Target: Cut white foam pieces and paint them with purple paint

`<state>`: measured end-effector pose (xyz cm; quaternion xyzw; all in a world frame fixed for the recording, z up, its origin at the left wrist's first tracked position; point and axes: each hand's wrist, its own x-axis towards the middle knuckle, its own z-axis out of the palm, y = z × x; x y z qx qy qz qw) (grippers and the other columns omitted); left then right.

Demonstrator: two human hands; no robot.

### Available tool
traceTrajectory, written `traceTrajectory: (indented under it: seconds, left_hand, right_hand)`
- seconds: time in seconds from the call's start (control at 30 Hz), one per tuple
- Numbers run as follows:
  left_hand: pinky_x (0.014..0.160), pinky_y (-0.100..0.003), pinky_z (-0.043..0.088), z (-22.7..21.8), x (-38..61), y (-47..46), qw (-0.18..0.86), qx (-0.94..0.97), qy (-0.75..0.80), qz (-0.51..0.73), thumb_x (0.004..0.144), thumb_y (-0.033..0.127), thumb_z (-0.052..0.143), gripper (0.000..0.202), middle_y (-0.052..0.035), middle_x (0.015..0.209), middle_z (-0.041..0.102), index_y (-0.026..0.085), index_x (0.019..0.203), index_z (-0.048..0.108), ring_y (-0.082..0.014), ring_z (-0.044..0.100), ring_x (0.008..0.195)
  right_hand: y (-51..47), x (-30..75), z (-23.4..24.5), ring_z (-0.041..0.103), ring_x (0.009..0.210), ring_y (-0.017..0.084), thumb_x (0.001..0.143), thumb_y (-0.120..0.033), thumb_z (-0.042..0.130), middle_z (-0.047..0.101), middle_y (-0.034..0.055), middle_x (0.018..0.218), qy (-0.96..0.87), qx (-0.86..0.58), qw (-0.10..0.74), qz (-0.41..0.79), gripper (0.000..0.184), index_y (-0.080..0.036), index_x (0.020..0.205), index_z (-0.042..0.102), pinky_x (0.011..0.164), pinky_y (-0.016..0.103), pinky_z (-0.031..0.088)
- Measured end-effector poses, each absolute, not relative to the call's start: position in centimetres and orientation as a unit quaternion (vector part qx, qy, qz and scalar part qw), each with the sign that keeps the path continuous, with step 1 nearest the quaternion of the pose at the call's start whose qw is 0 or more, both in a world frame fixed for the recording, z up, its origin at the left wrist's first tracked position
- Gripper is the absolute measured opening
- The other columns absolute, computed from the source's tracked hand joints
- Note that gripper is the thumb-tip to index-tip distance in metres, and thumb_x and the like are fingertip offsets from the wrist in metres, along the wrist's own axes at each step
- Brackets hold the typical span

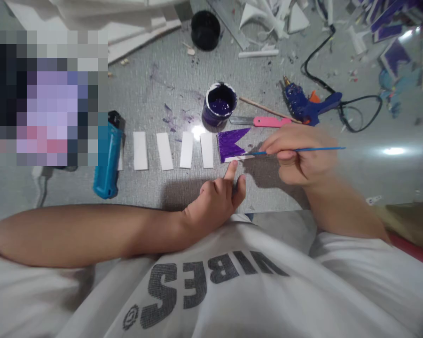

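My right hand [305, 152] pinches a thin blue paintbrush [319, 149]. The brush's tip lies at the lower part of a notched, flag-shaped piece [229, 143], mostly coated in wet purple paint, with a white strip still showing along its near edge. My left hand [220, 195] has its index finger stretched out, touching the piece's near edge, with the thumb apart and the other fingers curled; nothing is in it. Just beyond the piece stands a small open pot of purple paint [220, 105]. Several white rectangular pieces [186, 150] lie in a row to its left.
A blue utility knife [107, 159] lies at left, a pink-handled cutter [271, 122] behind my right hand. Beyond are a wooden stick [264, 108], a blue glue gun [303, 103] with black cord, a black lid [206, 30], and white and purple scraps [395, 56].
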<state>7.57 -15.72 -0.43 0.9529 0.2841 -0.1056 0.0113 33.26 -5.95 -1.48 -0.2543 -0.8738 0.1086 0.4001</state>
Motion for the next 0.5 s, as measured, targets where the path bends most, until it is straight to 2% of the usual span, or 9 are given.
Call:
traceTrajectory:
  seconds: [0.13,0.33,0.43,0.5]
  left_hand:
    - [0.06,-0.031,0.053,-0.6,7.6,-15.9,0.001,0.953,0.285,-0.107,0.12,0.001,0.06,0.067,-0.0324,0.188,0.056,0.017,0.185,0.062,-0.0188,0.077,0.081]
    - [0.059,-0.031,0.052,-1.0,7.5,-16.1,-0.003,0.955,0.284,-0.092,0.12,0.001,0.062,0.066,-0.0325,0.186,0.058,0.016,0.184,0.064,-0.0191,0.077,0.081]
    - [0.059,-0.031,0.051,-1.1,7.5,-16.1,-0.019,0.955,0.283,-0.09,0.119,0.0,0.061,0.067,-0.0329,0.185,0.06,0.016,0.184,0.064,-0.0191,0.076,0.08]
    - [0.059,-0.031,0.051,-1.2,7.5,-16.2,-0.022,0.954,0.285,-0.09,0.118,0.001,0.062,0.069,-0.0326,0.186,0.06,0.017,0.185,0.064,-0.0191,0.075,0.08]
  right_hand:
    - [-5.9,33.6,-0.7,0.087,0.079,0.018,0.136,-0.034,0.05,0.086,0.0016,0.089,-0.886,-0.253,0.38,0.08,0.035,-0.026,0.11,0.073,0.075,0.032,0.071]
    - [-5.4,33.8,-0.3,0.081,0.072,0.018,0.135,-0.037,0.049,0.083,-0.001,0.085,-0.888,-0.265,0.37,0.062,0.037,-0.029,0.106,0.07,0.069,0.034,0.064]
    - [-5.3,34.3,-0.5,0.076,0.068,0.018,0.134,-0.034,0.051,0.08,-0.002,0.082,-0.887,-0.258,0.38,0.043,0.035,-0.03,0.106,0.072,0.066,0.036,0.062]
    - [-5.5,35.2,-1.2,0.077,0.069,0.019,0.133,-0.04,0.055,0.08,-0.0009,0.081,-0.875,-0.275,0.396,0.041,0.036,-0.03,0.105,0.076,0.068,0.038,0.063]
